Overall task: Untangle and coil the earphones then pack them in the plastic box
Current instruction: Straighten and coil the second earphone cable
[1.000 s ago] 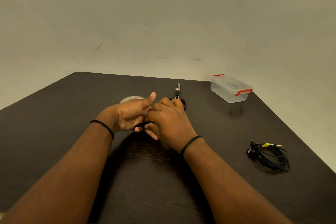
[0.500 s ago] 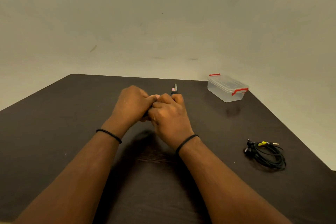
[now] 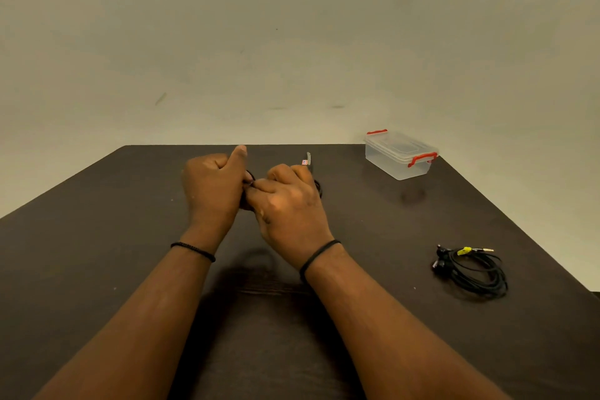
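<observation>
Both hands meet at frame centre above the table (image 3: 97,237). The left hand (image 3: 212,187), fingers curled and thumb up, and the right hand (image 3: 287,201) pinch a black cable (image 3: 249,179) between them; its direction is hidden. Coiled earphones (image 3: 470,268) lie lower right, plug pointing right. The lidded plastic box (image 3: 401,156) stands upper right. Scissors (image 3: 308,161) lie behind the right hand; their label is unreadable.
</observation>
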